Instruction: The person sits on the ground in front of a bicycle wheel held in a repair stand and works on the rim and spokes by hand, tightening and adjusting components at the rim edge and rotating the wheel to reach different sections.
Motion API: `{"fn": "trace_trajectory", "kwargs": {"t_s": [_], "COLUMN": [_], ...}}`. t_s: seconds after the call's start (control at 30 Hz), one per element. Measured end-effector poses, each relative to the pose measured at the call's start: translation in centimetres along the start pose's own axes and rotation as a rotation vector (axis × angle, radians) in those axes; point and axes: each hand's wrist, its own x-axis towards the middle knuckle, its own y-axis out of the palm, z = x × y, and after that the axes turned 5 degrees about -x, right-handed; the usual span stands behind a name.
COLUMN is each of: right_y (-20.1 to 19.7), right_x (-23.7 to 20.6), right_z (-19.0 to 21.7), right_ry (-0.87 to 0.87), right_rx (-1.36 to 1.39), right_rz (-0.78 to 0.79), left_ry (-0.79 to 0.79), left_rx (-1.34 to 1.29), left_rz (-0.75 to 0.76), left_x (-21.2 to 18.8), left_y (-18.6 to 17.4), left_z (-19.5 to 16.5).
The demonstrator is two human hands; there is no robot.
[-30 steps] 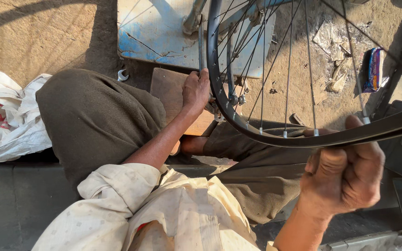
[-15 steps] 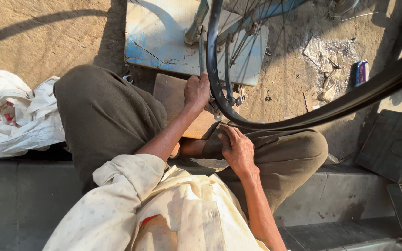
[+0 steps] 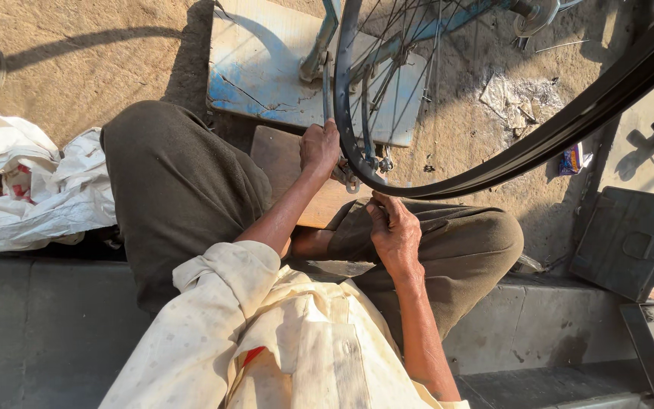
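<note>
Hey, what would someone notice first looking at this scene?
The big spoked bicycle wheel arching across the upper right, with the left hand gripping its rim and the right hand just below it. Behind lies a worn blue board on sandy ground, and white sacks at far left.

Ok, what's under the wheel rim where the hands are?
Under the wheel rim lies a brown wooden board, with a blue painted plate beyond. The left hand and right hand cover the rest.
</note>
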Motion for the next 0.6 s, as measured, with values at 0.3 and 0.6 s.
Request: {"fn": "trace_trajectory", "kwargs": {"t_s": [0.3, 0.6], "right_y": [-0.8, -0.6], "right_x": [0.8, 1.7], "right_z": [-0.1, 0.0], "right_ry": [-0.078, -0.088], "right_rx": [-0.038, -0.092], "right_rz": [-0.091, -0.1], "left_ry": [0.004, 0.026], "left_rx": [-0.033, -0.041], "left_rz": [0.037, 0.041], "left_x": [0.0, -0.2], "left_y": [-0.2, -0.2], "left_z": [-0.3, -0.2]}}
